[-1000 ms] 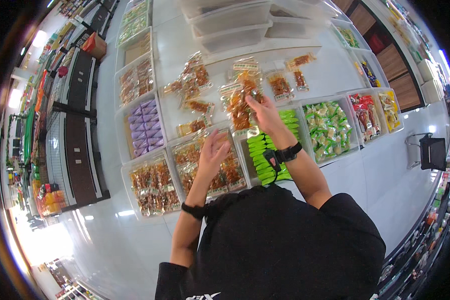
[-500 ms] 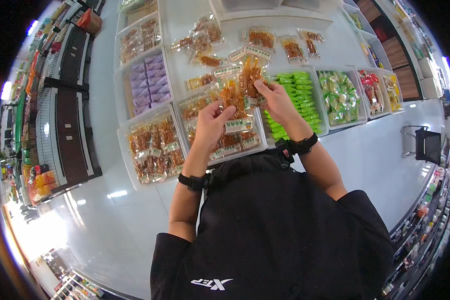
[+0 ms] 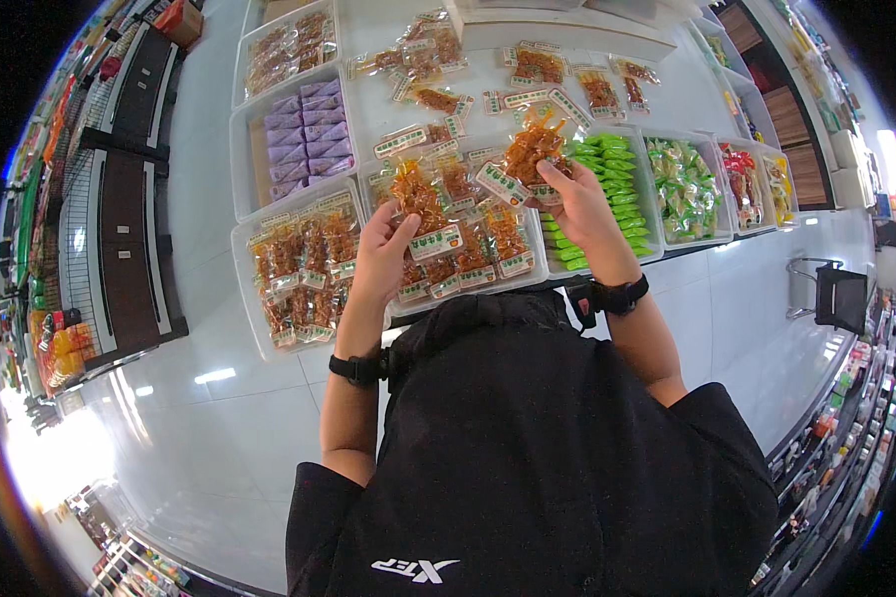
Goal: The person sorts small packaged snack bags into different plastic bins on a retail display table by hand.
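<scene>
Two orange snack packets (image 3: 420,204) (white-labelled), one per hand (image 3: 383,254)

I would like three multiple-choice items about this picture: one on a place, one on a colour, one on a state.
1. Where is the white tray of purple packets?
A. left of the snack bins
B. on the floor
C. in the right hand

2. What colour are the packets in the bin beside the right hand?
A. blue
B. bright green
C. black

3. What is the left hand doing?
A. hanging empty
B. holding a clear packet of orange-brown snack
C. resting on the floor

Answers: 1 A, it lies at the far left of the table; 2 B, they are vivid green; 3 B, its fingers grip the packet.
</scene>
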Demonstrator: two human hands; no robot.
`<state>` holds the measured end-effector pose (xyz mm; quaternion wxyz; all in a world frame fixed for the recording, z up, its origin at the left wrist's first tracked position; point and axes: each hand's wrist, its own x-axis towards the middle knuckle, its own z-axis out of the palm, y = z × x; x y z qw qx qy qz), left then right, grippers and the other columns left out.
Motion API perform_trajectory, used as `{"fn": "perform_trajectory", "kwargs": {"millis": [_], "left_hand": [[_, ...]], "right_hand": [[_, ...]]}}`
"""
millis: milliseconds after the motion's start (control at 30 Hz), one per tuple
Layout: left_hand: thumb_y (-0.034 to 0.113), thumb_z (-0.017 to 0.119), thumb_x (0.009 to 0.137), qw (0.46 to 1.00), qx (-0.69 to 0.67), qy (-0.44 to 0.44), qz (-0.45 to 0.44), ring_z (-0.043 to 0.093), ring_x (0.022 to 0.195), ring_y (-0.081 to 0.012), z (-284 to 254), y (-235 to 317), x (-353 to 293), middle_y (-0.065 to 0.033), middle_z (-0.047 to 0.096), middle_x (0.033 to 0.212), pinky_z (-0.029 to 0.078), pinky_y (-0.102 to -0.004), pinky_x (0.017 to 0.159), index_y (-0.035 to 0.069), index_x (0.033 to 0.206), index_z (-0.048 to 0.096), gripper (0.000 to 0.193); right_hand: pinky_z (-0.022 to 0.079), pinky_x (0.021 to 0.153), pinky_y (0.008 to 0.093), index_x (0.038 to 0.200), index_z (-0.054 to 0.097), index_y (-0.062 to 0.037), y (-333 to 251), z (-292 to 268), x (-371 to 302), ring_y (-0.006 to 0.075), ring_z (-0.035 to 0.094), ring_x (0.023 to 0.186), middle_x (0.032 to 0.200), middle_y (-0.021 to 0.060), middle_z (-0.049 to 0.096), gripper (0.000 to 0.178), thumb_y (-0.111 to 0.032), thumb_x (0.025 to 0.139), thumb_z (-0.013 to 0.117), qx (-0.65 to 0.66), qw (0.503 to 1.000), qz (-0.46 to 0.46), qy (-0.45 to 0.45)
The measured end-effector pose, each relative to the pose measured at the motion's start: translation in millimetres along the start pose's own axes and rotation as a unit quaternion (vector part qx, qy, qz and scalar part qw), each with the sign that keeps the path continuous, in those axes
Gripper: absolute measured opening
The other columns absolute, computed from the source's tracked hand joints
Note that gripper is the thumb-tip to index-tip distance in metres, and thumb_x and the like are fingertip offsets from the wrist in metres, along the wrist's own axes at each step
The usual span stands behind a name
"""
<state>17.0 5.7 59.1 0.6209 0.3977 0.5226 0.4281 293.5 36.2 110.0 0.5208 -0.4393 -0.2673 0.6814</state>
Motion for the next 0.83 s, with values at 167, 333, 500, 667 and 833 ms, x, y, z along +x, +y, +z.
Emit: {"fn": "perform_trajectory", "kwargs": {"millis": [167,333,500,667,833], "left_hand": [[0.011,0.057,0.095,0.989,-0.107,0.088,0.048,0.057,0.085,-0.0086,-5.4,-0.7,11.3,-0.0059,0.064,0.096,0.047,-0.0237,0.073,-0.005,0.120,0.053,0.030],[0.010,0.057,0.095,0.973,0.075,0.107,0.188,0.058,0.078,-0.0091,-17.4,0.6,24.9,-0.0063,0.065,0.092,0.047,-0.0249,0.068,-0.002,0.111,0.056,0.020],[0.021,0.062,0.092,0.917,0.380,0.026,0.115,0.061,0.067,-0.0211,-15.5,2.1,28.6,-0.0131,0.066,0.078,0.047,-0.0328,0.064,-0.001,0.096,0.060,0.022],[0.024,0.063,0.090,0.903,0.401,0.085,0.128,0.064,0.064,-0.0277,-16.9,-24.1,18.2,-0.0167,0.065,0.070,0.047,-0.0378,0.060,-0.001,0.086,0.060,0.025],[0.028,0.066,0.088,0.925,0.345,0.135,0.081,0.057,0.057,-0.0225,-29.4,-37.1,6.6,-0.0155,0.061,0.066,0.045,-0.0362,0.057,-0.003,0.084,0.060,0.032]], "right_hand": [[0.060,0.072,0.0366,0.119,0.057,0.0004,-1.5,-7.4,5.1,0.0187,0.065,0.095,0.111,0.0080,0.065,0.031,-0.014,0.093,0.061,-0.028,0.999,-0.020,0.024],[0.059,0.076,0.0372,0.120,0.057,0.0010,-7.1,-15.5,3.3,0.0194,0.064,0.099,0.112,0.0086,0.064,0.031,-0.016,0.094,0.059,-0.084,0.995,-0.040,0.037],[0.059,0.071,0.0321,0.119,0.060,-0.0003,8.1,-35.6,2.4,0.0142,0.063,0.096,0.111,0.0049,0.065,0.031,-0.018,0.094,0.060,-0.097,0.993,-0.039,0.055],[0.057,0.071,0.0299,0.114,0.063,0.0001,17.8,-42.6,-3.7,0.0131,0.064,0.090,0.104,0.0055,0.067,0.027,-0.015,0.091,0.064,-0.157,0.985,-0.014,0.066],[0.053,0.083,0.0334,0.115,0.064,-0.0024,22.7,-47.1,-4.2,0.0166,0.065,0.091,0.104,0.0065,0.069,0.031,-0.012,0.086,0.069,-0.223,0.975,0.022,0.000]]}}
